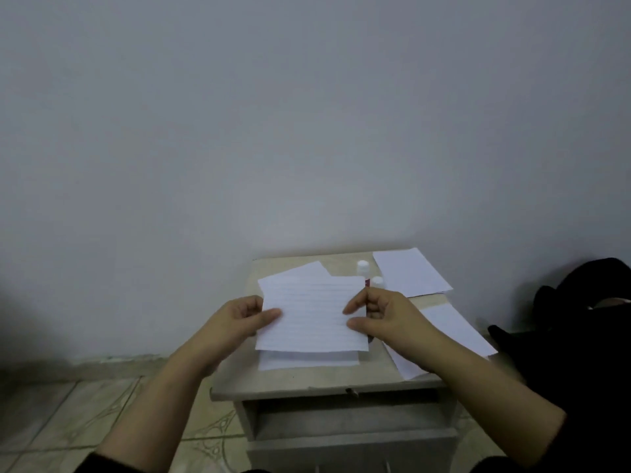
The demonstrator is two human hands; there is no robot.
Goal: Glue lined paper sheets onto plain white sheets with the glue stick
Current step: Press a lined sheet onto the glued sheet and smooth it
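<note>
Holding a lined sheet (312,315) by its side edges, left hand (235,322) and right hand (386,319) fingers pinch it above a plain sheet (307,361); pressing down likely remains. More sheets (409,273) wait beyond the right fingers.

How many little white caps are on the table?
2. One white cap stands near the table's back edge, left of the far stack of white sheets. The other white cap sits nearer, just behind the right hand. The hands or papers may hide more.
</note>
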